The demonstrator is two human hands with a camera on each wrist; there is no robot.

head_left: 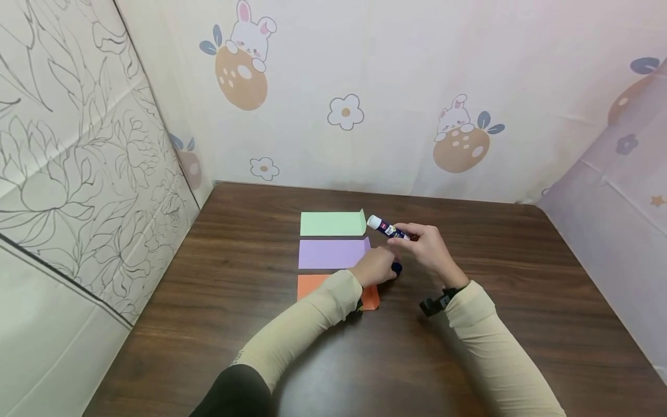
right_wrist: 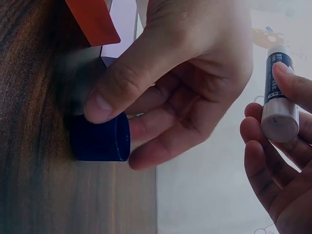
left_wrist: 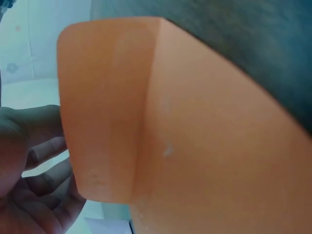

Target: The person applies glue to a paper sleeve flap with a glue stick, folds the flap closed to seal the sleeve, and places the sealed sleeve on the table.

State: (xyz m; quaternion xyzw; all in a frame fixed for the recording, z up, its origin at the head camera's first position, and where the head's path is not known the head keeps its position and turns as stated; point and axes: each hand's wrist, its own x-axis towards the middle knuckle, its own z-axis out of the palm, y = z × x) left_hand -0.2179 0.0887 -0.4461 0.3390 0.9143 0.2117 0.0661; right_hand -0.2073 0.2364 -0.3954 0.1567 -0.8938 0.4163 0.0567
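Your right hand [head_left: 429, 250] pinches the navy-and-white plastic glue stick [head_left: 384, 226] just beside the green paper envelope [head_left: 330, 223], so, with your left hand [head_left: 376, 266] grasping the dark-blue cylindrical cap [right_wrist: 100, 139] at the brown wooden table [head_left: 234, 243], best steady that cap against rolling before loosening.

Cannot see all the orange envelope [head_left: 310, 284] behind the left sleeve [head_left: 299, 329], lower centre; cannot read the small-lettered glue stick [head_left: 388, 227].

We extend both arms [head_left: 294, 333] forward, our left hand [head_left: 376, 266] angled inward and low, thumb [right_wrist: 117, 90] and fingers [right_wrist: 168, 148] curled, our right hand [head_left: 424, 246] raised just beside it, its own thumb [right_wrist: 296, 84] and fingers [right_wrist: 256, 163] pinched together.
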